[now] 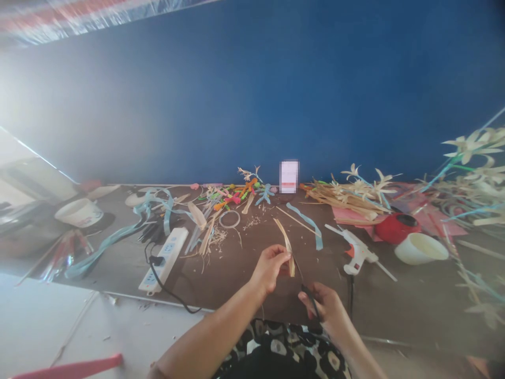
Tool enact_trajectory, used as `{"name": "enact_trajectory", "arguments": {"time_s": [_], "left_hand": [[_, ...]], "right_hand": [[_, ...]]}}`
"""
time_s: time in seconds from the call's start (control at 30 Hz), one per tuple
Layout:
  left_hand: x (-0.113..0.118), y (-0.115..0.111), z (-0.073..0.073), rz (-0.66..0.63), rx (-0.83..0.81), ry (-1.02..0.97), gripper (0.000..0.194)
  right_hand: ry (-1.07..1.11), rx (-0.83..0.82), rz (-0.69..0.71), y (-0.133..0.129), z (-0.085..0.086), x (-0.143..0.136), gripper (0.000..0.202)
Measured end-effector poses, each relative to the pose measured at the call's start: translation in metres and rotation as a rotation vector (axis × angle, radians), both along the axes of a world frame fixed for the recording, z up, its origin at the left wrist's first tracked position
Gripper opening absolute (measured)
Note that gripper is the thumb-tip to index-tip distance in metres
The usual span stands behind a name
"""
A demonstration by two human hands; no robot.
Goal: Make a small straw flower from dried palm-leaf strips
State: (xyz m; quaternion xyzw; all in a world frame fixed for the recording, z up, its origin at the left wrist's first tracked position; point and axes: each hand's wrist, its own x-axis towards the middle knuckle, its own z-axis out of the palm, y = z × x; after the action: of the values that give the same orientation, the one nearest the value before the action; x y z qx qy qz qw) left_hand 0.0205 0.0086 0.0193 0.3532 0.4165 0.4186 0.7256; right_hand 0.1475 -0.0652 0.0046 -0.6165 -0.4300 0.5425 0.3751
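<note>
Over the front of the dark table, my left hand (272, 268) pinches a pale dried-husk strip (283, 231), which sticks up and down past the fingers. My right hand (324, 305) is wrapped round the black handles of a pair of scissors (307, 293). The scissors' blades point up and left, close against the strip beside my left fingertips. Whether they are cutting into it I cannot tell. A white hot glue gun (357, 252) with a glue stick in its back lies to the right of my hands.
A white power strip (165, 260) with a plugged-in black cord lies left. Behind are a clear ring (229, 219), blue ribbon (311, 223), colourful twisted pieces (232, 199) and a husk bundle (343, 200). At right stand a red pot (389, 227), a cream cup (420, 248) and husk flowers (471, 145).
</note>
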Motion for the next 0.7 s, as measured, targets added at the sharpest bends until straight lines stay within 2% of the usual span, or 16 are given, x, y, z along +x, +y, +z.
{"name": "enact_trajectory", "arguments": {"time_s": [0.13,0.3,0.53,0.7], "left_hand": [[-0.001,0.001,0.003,-0.016,-0.008,-0.019,0.019],[-0.005,0.005,0.006,-0.088,-0.006,0.003,0.017],[-0.013,0.013,0.006,-0.203,0.028,0.088,0.011],[-0.015,0.015,0.008,-0.236,0.024,0.073,0.009]], "right_hand": [[-0.021,-0.025,0.013,0.0,-0.005,0.003,0.042],[-0.061,-0.039,0.03,0.0,0.002,0.008,0.037],[-0.063,-0.061,0.216,0.008,0.003,0.025,0.035],[-0.059,-0.043,0.281,0.008,0.003,0.032,0.034]]}}
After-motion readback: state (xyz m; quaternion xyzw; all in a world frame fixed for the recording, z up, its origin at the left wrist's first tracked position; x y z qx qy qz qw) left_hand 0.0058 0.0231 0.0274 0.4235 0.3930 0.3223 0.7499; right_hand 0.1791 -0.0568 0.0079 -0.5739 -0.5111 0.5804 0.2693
